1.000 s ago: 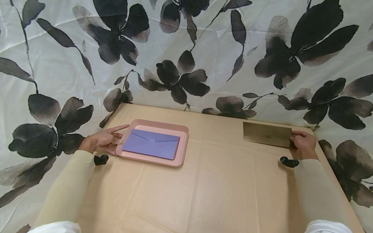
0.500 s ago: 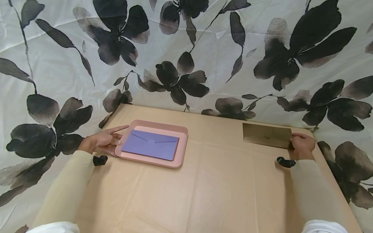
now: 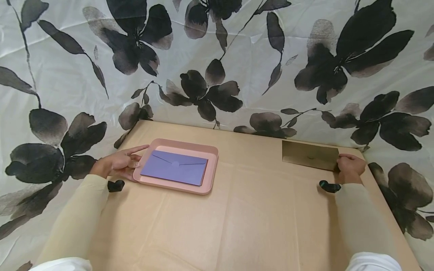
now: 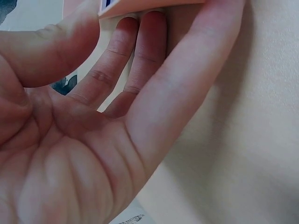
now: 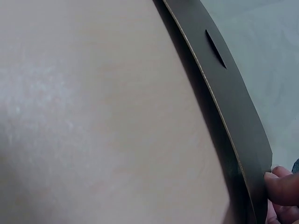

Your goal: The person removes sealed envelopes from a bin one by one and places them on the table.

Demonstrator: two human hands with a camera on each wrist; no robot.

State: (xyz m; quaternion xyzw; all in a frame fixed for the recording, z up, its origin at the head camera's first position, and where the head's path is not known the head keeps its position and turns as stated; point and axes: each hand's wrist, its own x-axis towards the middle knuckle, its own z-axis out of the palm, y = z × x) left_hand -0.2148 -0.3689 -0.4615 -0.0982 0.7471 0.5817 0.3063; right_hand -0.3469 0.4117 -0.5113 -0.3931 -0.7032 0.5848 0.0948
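At the time of inspection, one purple envelope [image 3: 174,172] lay flat inside the pink tray [image 3: 210,169] on the left part of the surface [image 3: 251,222], flap side up and closed. That placement appeared complete.

The left hand [image 3: 118,164] rested against the tray's left edge. The left wrist view showed its fingers [image 4: 140,60] straight, their tips tucked under the tray rim, the thumb above it; the hand steadied or lightly held the tray rather than clenching it.

A second item, a gold-brown envelope [image 3: 310,155], was at the far right of the surface, well apart from the tray. The right hand [image 3: 350,168] held it at its right end. In the right wrist view a fingertip [image 5: 282,189] was seen pinching the envelope's corner, and that end appeared raised slightly off the surface, though how far could not be told.

Judgement: the work stood about half done. One envelope was in the tray; the second was gripped but not yet carried across. Remaining, as far as could be judged, were the lift, the transfer to the tray, and the release.
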